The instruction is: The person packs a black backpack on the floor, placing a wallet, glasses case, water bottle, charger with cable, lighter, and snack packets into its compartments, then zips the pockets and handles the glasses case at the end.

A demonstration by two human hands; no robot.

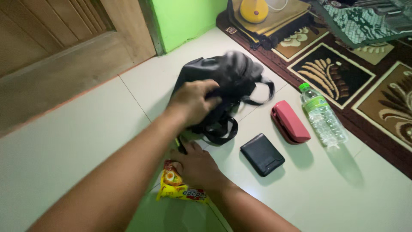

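Both hands (pixel 195 133) near yellow packet (pixel 178 187)

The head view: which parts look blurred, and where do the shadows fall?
In the head view, the black bag is smeared by motion blur at its top, where the left hand grips it; the black wallet, red case and plastic bottle look sharp, each casting a soft shadow toward the lower right on the white floor.

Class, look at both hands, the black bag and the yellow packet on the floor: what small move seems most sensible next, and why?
Probably lift the yellow snack packet toward the black bag. The right hand already rests on the packet, right beside the bag, while the left hand grips the bag's fabric. Whether the bag's opening is wide enough cannot be seen.
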